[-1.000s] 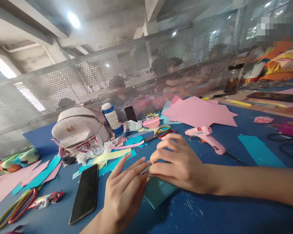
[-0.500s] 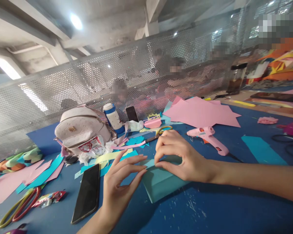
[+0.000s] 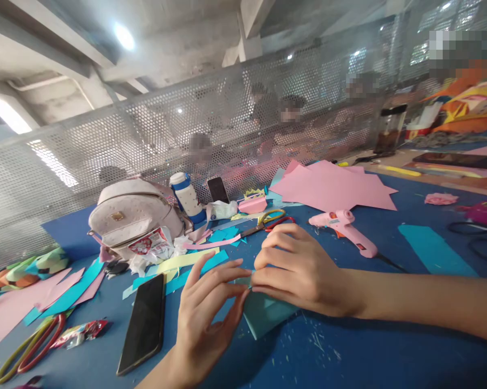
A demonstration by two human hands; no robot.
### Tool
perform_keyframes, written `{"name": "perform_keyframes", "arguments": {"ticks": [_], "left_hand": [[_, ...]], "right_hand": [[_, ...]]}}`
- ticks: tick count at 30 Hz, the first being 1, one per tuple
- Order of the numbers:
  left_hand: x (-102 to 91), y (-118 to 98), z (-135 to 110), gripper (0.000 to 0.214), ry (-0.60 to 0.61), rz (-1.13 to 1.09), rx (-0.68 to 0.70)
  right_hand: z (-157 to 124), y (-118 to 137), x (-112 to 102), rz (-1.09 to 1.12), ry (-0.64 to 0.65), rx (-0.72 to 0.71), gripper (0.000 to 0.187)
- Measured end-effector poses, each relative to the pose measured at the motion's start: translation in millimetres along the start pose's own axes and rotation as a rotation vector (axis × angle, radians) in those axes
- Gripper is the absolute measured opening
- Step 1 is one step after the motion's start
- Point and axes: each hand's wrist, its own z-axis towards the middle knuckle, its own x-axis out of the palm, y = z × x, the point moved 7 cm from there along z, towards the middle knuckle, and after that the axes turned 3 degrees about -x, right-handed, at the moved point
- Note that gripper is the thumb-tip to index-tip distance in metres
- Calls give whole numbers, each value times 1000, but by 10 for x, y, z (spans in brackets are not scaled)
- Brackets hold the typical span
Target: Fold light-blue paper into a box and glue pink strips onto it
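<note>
Teal paper (image 3: 263, 319) pinched in the closed grip of left hand (image 3: 205, 324) and right hand (image 3: 300, 273).

Two bare hands are working at the blue table: the left hand (image 3: 205, 313) and the right hand (image 3: 300, 270), both pressing on one folded teal paper piece (image 3: 263, 319). Three phones are showing: one black phone (image 3: 143, 321) lying flat near the left hand, one phone (image 3: 218, 189) leaning upright by the mesh, and one dark phone (image 3: 458, 160) lying far right. Two pairs of scissors are lying about, one yellow-and-red pair (image 3: 270, 220) beyond the right hand and one pair (image 3: 25, 351) at the lower left. One pink glue gun (image 3: 343, 229), one pale backpack (image 3: 132, 213) and one white-and-blue bottle (image 3: 185, 195) are sitting there too.
</note>
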Motion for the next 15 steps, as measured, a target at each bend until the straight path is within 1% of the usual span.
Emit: {"name": "perform_keyframes", "arguments": {"ticks": [3, 7, 15], "left_hand": [[10, -43, 17, 21, 10, 7, 10], [15, -55, 30, 23, 6, 15, 40], [-51, 103, 8, 23, -52, 60, 19]], "right_hand": [[5, 9, 0, 36, -7, -8, 14], [16, -65, -6, 108, -21, 1, 12], [-1, -334, 37, 126, -16, 81, 13]]}}
